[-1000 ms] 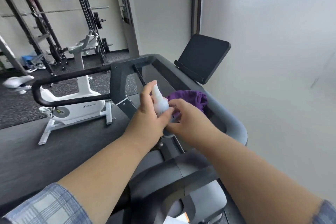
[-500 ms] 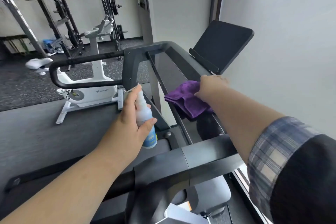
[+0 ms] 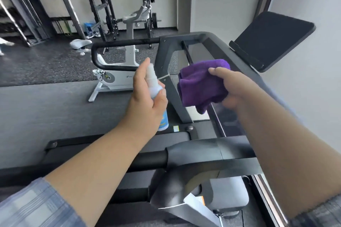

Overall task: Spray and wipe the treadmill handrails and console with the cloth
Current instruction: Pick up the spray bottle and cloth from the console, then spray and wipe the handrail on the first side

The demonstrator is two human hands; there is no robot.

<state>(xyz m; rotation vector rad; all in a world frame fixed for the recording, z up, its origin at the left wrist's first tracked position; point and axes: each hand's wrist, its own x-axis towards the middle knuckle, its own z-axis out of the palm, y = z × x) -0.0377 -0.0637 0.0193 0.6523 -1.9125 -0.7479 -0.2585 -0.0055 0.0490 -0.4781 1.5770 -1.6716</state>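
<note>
My left hand (image 3: 147, 96) grips a small white spray bottle (image 3: 154, 86) with a blue and yellow label, its nozzle up and a finger on top. My right hand (image 3: 232, 88) holds a bunched purple cloth (image 3: 199, 83) in the air just right of the bottle, above the treadmill's glossy console (image 3: 208, 49). The far black handrail (image 3: 118, 44) loops out to the left of the grey console frame (image 3: 166, 64). A near handrail (image 3: 147, 160) crosses below my forearms. The dark tablet holder (image 3: 273, 38) stands tilted at the right of the console.
A white exercise bike (image 3: 120, 77) stands on the dark floor beyond the far handrail. Black squat racks (image 3: 103, 5) with weight plates line the back wall. A white wall (image 3: 313, 97) runs close along the treadmill's right side.
My right hand lifted the purple cloth off the console and brought it back toward the bottle. My left hand raised the bottle slightly. The view shifted right and down.
</note>
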